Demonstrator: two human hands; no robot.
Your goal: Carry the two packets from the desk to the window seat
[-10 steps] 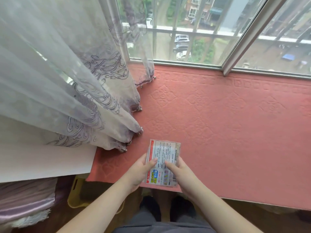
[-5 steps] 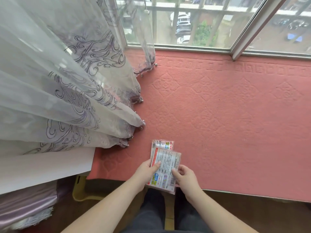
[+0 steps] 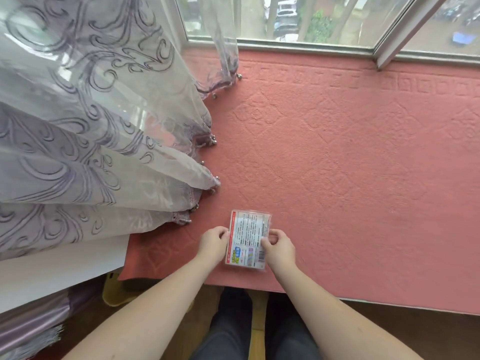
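Both hands pinching packets (image 3: 248,239) between them, left hand (image 3: 213,242), right hand (image 3: 279,246)

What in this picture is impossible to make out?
- Second packet: in the head view only one packet face shows; whether another lies beneath it is hidden.
- Print on the packet: too small to read.
- Contact: whether the packet rests on the pink seat or is held just above it.
- Fingertips: the left hand and right hand curl at its edges, so the grip is unclear.
- Seat's left part: covered by the curtain.
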